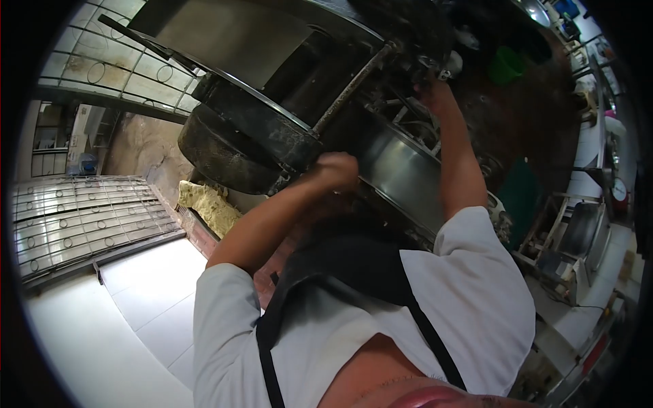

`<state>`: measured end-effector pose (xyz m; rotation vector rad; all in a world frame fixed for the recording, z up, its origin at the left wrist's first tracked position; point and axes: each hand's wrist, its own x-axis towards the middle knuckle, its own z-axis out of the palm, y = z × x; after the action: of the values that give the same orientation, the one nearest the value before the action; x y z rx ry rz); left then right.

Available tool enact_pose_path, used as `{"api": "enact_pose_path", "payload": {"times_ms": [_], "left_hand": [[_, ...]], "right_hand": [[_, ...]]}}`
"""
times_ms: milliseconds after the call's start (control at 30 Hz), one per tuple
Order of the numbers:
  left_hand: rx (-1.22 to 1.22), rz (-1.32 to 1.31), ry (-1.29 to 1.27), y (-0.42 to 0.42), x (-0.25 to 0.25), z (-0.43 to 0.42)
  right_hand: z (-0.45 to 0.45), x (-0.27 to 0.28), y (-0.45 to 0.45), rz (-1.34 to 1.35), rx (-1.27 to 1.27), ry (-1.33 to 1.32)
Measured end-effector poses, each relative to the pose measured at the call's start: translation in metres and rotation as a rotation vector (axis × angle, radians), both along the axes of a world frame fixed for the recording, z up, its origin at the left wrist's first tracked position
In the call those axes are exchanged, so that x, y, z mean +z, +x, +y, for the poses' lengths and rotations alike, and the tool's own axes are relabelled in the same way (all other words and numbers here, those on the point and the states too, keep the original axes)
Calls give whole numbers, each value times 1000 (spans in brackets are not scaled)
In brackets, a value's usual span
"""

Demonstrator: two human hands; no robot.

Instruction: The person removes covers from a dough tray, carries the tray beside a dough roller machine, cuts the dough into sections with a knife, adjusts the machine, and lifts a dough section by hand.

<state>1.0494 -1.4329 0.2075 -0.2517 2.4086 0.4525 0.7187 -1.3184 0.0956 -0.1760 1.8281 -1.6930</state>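
Observation:
A large dark machine (252,126) with a black rounded housing and metal edges fills the space in front of me. My left hand (337,171) is closed in a fist at its lower edge, near the end of a worn metal bar (354,88). What the fingers hold, if anything, is hidden. Stretched farther forward, my right hand (430,92) is among dark mechanical parts beside a small shiny metal fitting (445,73); shadow hides its fingers. Between my arms lies a smooth, curved steel surface (401,170).
A rough yellowish block (209,207) lies left of my left forearm. Barred windows (88,217) and white tiles (153,306) are on the left. A green bucket (506,66) stands on the dark floor ahead right. Cluttered shelving (571,238) runs along the right.

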Motion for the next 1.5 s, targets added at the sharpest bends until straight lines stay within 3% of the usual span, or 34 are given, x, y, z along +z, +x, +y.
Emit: {"api": "enact_pose_path", "payload": {"times_ms": [33,67,133,200,233,300,400,500,600,733,800,900,1000,1100,1200,1300,1400,1500], "left_hand": [[91,225,146,9,-12,1],[185,446,289,30,-30,0],[129,773,267,57,-33,6],[-185,952,-65,73,-22,13],[-185,938,-14,75,-14,11],[-180,920,91,74,0,7],[-310,982,43,73,-1,-3],[-262,992,17,73,-11,4],[-240,820,6,68,-11,5],[-94,375,142,48,7,2],[20,234,230,37,8,-1],[-24,439,211,43,32,7],[-221,966,173,70,6,-1],[-117,937,180,67,1,-1],[30,415,67,41,19,8],[-48,162,42,15,60,10],[-4,172,75,13,31,3],[113,152,39,11,41,11]], "right_hand": [[1,0,-3,-182,-16,-105],[5,3,7,222,-70,33],[12,19,43,1032,-176,294],[9,36,58,1320,-124,304],[9,36,65,1453,-89,316],[11,18,54,1395,-55,299],[11,14,45,1293,-34,263],[11,20,56,1248,-42,252],[10,20,59,1230,-59,236],[7,11,49,1287,-114,94],[5,15,47,1171,-112,194],[5,27,46,1049,-121,262],[5,33,43,934,-59,240],[3,23,39,865,-15,267],[3,19,36,892,-19,264],[-4,11,40,911,-107,220],[-18,24,39,784,-163,155],[-13,33,38,564,-109,115]]}}
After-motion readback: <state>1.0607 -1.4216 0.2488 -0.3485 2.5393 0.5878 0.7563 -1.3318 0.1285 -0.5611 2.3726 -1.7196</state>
